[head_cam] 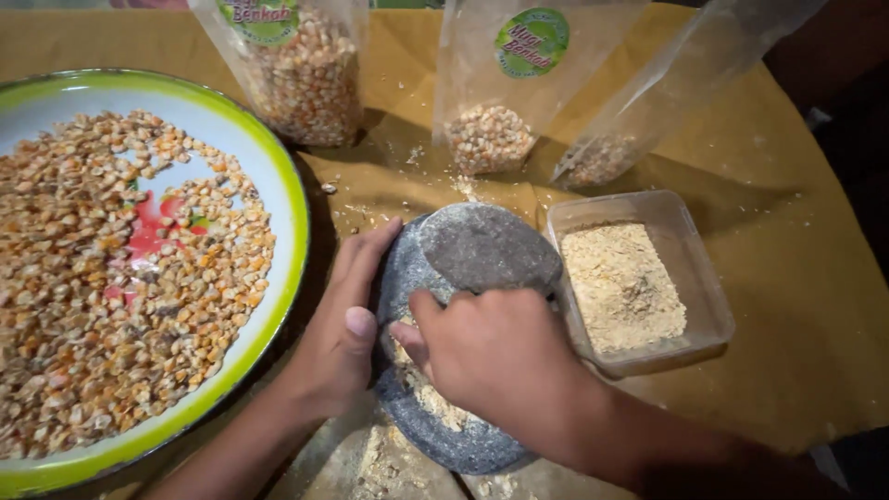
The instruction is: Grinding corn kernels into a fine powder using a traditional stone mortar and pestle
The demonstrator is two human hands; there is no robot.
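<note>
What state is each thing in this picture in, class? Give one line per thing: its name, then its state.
Left hand: grip on the mortar's rim.
Right hand: grip closed on the grinding stone.
Grinding stone: held, tilted, in the mortar.
Stone mortar: flat, holding crushed corn.
Enamel tray: spread with whole kernels.
Plastic tub: uncovered, partly filled with ground meal.
Left bag: upright, well filled.
Middle bag: upright, nearly empty.
Right bag: leaning, nearly empty.

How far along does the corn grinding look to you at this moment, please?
Done: a clear plastic tub beside the mortar already holds pale ground meal.
In hand: the right hand presses a stone pestle into the grey stone mortar, which the left hand steadies; crushed bits lie inside.
Left: the green-rimmed tray is covered with whole kernels, and three bags hold more.
</note>
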